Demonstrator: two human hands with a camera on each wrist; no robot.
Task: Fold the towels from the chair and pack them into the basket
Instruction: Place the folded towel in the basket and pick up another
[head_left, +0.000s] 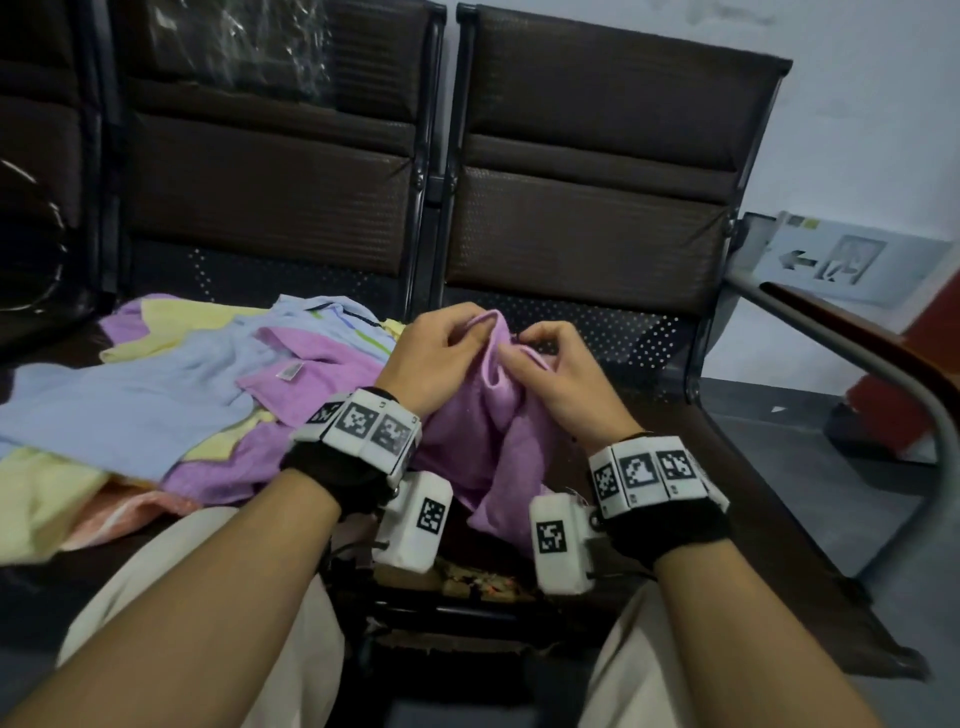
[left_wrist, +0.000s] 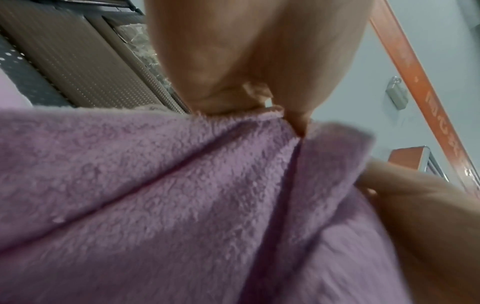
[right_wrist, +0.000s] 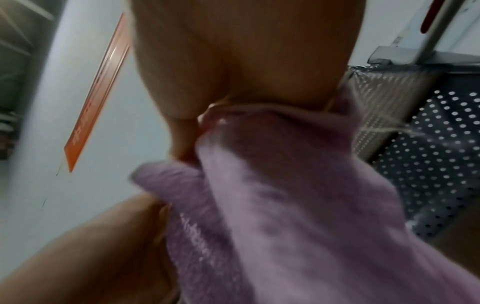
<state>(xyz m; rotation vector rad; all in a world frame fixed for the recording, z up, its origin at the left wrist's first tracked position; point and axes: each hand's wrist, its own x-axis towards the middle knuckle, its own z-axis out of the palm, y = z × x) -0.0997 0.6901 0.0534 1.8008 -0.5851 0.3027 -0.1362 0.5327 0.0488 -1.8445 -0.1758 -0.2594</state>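
Towel (head_left: 498, 426), purple, hangs over the chair seat (head_left: 649, 415) beside the heap of towels (head_left: 182, 384) in the head view, its top edge pinched by left hand (head_left: 441, 358) and right hand (head_left: 561, 384), while both wrist views show thin grips that could slip, spoiling the fold.

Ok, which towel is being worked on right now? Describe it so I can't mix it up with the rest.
Look at the right-hand brown chair seat. Just above its front edge, the left hand and right hand pinch the top edge of a purple towel. It alone hangs lifted; the others lie in the towel pile on the left.
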